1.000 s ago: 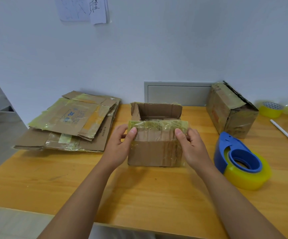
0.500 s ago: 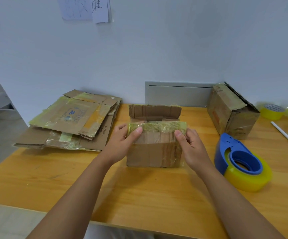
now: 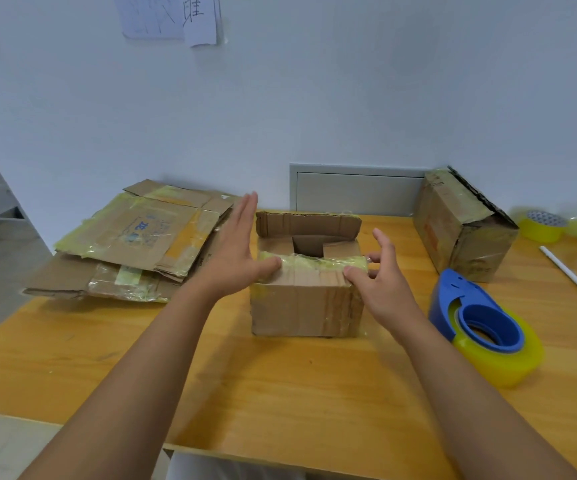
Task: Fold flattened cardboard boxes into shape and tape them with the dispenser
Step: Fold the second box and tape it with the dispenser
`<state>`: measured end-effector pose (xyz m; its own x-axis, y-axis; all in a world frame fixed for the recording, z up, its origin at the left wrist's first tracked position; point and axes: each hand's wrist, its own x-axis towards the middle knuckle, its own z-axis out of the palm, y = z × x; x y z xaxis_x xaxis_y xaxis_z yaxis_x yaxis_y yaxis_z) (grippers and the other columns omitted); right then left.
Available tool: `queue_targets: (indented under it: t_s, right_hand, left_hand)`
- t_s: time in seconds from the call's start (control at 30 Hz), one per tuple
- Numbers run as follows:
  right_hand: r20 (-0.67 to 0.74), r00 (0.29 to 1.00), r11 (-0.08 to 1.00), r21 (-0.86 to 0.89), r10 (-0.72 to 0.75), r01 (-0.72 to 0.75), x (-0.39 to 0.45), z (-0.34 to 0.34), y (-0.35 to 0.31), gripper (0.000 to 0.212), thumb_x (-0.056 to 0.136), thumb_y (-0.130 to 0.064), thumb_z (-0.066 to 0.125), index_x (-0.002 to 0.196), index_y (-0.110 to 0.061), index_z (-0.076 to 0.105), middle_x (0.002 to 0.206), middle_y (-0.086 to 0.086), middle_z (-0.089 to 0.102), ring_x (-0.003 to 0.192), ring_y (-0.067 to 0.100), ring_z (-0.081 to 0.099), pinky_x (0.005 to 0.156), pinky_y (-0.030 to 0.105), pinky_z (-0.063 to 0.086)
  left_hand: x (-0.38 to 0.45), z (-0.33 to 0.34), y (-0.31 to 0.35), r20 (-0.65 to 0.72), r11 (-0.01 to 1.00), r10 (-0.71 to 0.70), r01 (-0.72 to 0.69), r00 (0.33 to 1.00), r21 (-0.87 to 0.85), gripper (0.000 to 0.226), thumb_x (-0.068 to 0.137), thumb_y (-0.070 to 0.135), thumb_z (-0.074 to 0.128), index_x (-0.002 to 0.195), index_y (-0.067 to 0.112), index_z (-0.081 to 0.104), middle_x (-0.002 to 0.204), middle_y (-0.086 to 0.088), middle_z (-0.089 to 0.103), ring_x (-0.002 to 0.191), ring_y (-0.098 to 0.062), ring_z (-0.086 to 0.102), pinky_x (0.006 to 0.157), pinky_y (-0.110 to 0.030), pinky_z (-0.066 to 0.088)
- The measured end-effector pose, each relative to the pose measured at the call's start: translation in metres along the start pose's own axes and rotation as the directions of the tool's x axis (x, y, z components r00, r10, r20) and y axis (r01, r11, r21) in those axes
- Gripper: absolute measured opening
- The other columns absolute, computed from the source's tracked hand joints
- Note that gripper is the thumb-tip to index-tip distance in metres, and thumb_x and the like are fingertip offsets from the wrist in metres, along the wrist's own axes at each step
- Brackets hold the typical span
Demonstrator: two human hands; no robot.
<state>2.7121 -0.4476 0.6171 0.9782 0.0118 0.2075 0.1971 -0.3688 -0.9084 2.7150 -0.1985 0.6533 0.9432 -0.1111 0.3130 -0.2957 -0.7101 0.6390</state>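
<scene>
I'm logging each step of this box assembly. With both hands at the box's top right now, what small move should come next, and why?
Probably fold the far flap down. It stands upright, while the side flaps lie inside and the near flap sits under the thumbs of the left hand and right hand. A gap shows in the box, and the tape dispenser waits untouched beside it.

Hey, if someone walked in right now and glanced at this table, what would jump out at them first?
Most likely the half-folded cardboard box in the middle of the table, its far flap upright, with the left hand and right hand at its near flap. Next, the blue tape dispenser with its yellow roll, to the right of the box, and the stack of flattened boxes to the left.
</scene>
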Motion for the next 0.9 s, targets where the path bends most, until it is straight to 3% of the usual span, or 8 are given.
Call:
queue_targets:
  t_s: [0.1, 0.27, 0.37, 0.47, 0.6, 0.7, 0.8, 0.9]
  right_hand:
    - [0.001, 1.000, 1.000, -0.012, -0.004, 0.004, 0.002, -0.001, 0.000, 0.081, 0.097, -0.029, 0.063, 0.156, -0.040, 0.010, 0.130, -0.003, 0.040, 0.107, 0.014, 0.051, 0.073, 0.021, 0.043]
    - [0.020, 0.999, 0.998, -0.056, -0.040, 0.041, 0.002, -0.003, 0.001, 0.066, 0.097, -0.034, 0.060, 0.151, -0.048, 0.026, 0.128, -0.005, 0.041, 0.114, 0.013, 0.048, 0.085, 0.025, 0.040]
    - [0.033, 0.999, 0.991, -0.124, -0.043, 0.047, 0.000, -0.002, 0.001, 0.043, 0.099, -0.039, 0.055, 0.141, -0.038, 0.048, 0.127, -0.006, 0.044, 0.114, 0.010, 0.047, 0.082, 0.017, 0.038]
    - [0.033, 0.999, 0.993, -0.115, -0.028, 0.032, -0.002, -0.002, 0.002, 0.038, 0.100, -0.043, 0.052, 0.137, -0.033, 0.053, 0.129, -0.008, 0.045, 0.113, 0.006, 0.045, 0.082, 0.016, 0.038]
    - [-0.006, 0.999, 0.995, -0.091, -0.040, 0.039, 0.004, -0.003, -0.005, 0.025, 0.100, -0.045, 0.051, 0.116, -0.029, 0.060, 0.125, -0.008, 0.051, 0.103, 0.004, 0.050, 0.077, 0.013, 0.038]
    - [-0.100, 0.992, 0.995, -0.067, -0.082, 0.075, 0.005, -0.001, -0.005, 0.018, 0.098, -0.036, 0.059, 0.109, -0.023, 0.060, 0.121, -0.006, 0.049, 0.097, 0.000, 0.049, 0.078, 0.015, 0.042]
    - [-0.148, 0.986, 0.996, -0.039, -0.080, 0.075, 0.001, 0.002, -0.002, 0.026, 0.097, -0.039, 0.060, 0.115, -0.022, 0.052, 0.120, -0.004, 0.048, 0.104, 0.007, 0.051, 0.085, 0.021, 0.046]
    - [-0.134, 0.990, 0.998, 0.030, -0.049, 0.053, 0.001, 0.004, -0.004, 0.054, 0.097, -0.047, 0.055, 0.144, -0.029, 0.033, 0.128, -0.002, 0.043, 0.115, 0.016, 0.047, 0.095, 0.032, 0.047]
  left_hand:
    - [0.005, -0.005, 0.003, 0.042, 0.998, 0.015, -0.018, 0.999, 0.058, 0.084, 0.089, 0.032, 0.069, 0.156, 0.034, 0.018, 0.159, 0.015, 0.020, 0.143, -0.008, 0.022, 0.118, -0.037, 0.024]
    - [-0.013, 0.009, -0.004, -0.036, 0.993, 0.061, -0.057, 0.997, 0.107, 0.029, 0.098, 0.037, 0.057, 0.125, 0.028, 0.060, 0.127, 0.017, 0.046, 0.118, -0.004, 0.046, 0.104, -0.037, 0.042]
    - [-0.021, 0.014, -0.006, -0.001, 0.998, -0.019, 0.019, 1.000, 0.064, 0.036, 0.100, 0.043, 0.049, 0.132, 0.028, 0.059, 0.140, 0.016, 0.041, 0.127, -0.003, 0.042, 0.107, -0.036, 0.039]
    - [-0.023, 0.016, -0.001, 0.027, 0.996, -0.091, 0.092, 0.995, -0.018, 0.037, 0.102, 0.045, 0.045, 0.133, 0.029, 0.056, 0.150, 0.013, 0.033, 0.136, -0.005, 0.034, 0.105, -0.032, 0.036]
    - [-0.023, 0.022, 0.007, -0.025, 0.974, -0.159, 0.152, 0.987, -0.169, 0.026, 0.104, 0.042, 0.043, 0.122, 0.032, 0.059, 0.116, 0.023, 0.053, 0.104, -0.004, 0.052, 0.076, -0.026, 0.043]
    - [-0.025, 0.027, 0.004, -0.116, 0.980, -0.086, 0.063, 0.990, -0.189, 0.019, 0.102, 0.034, 0.051, 0.118, 0.034, 0.060, 0.116, 0.029, 0.049, 0.105, 0.002, 0.053, 0.082, -0.023, 0.044]
    - [-0.029, 0.032, -0.004, -0.185, 0.982, -0.024, -0.012, 0.982, -0.191, 0.016, 0.100, 0.030, 0.056, 0.114, 0.034, 0.063, 0.127, 0.021, 0.050, 0.120, 0.007, 0.045, 0.091, -0.013, 0.039]
    - [-0.033, 0.035, -0.010, -0.252, 0.982, 0.032, -0.078, 0.967, -0.171, 0.018, 0.098, 0.028, 0.059, 0.115, 0.031, 0.065, 0.138, 0.008, 0.048, 0.130, 0.013, 0.033, 0.101, -0.026, 0.043]
